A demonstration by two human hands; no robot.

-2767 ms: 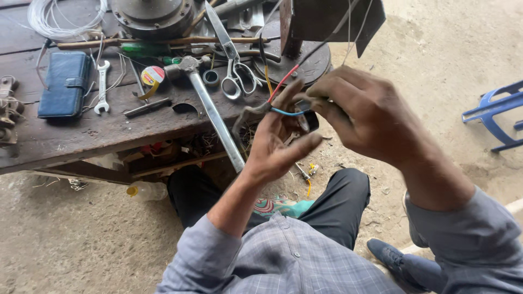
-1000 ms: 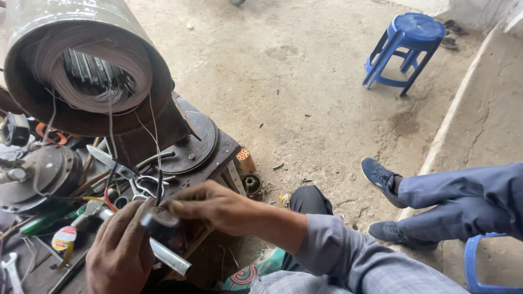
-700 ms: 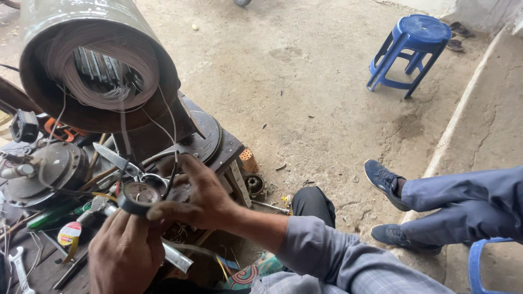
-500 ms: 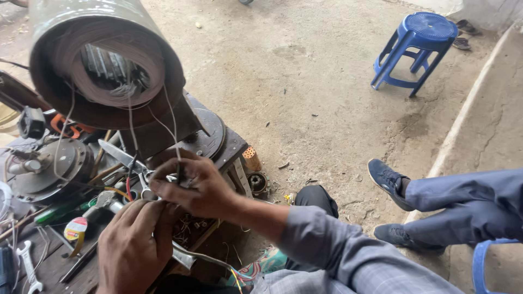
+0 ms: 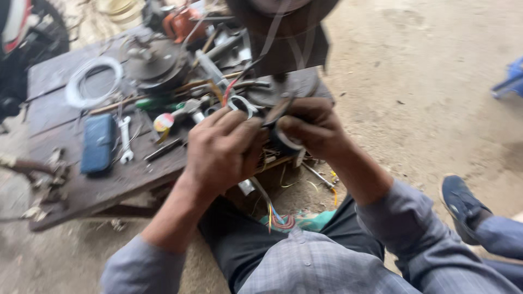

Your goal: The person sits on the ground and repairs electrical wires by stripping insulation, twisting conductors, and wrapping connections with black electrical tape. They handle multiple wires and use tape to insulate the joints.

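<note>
Nearest to me, my left hand (image 5: 220, 149) and right hand (image 5: 313, 128) meet over the edge of the wooden workbench (image 5: 65, 185). Both are closed on a small dark roll (image 5: 280, 139), maybe insulating tape; blur hides the detail. I judge it light, a bit soft and sticky, best pinched at its rim. Its axis seems to point toward me. Farther away lie a spanner (image 5: 125, 141) and a blue case (image 5: 98, 142).

This is a rough repair workshop on a bare dirt floor (image 5: 436, 98). A low dark wooden workbench (image 5: 60, 185) carries a small steel spanner (image 5: 125, 140), a white wire coil (image 5: 92, 81) and round metal motor parts (image 5: 155, 62).
</note>
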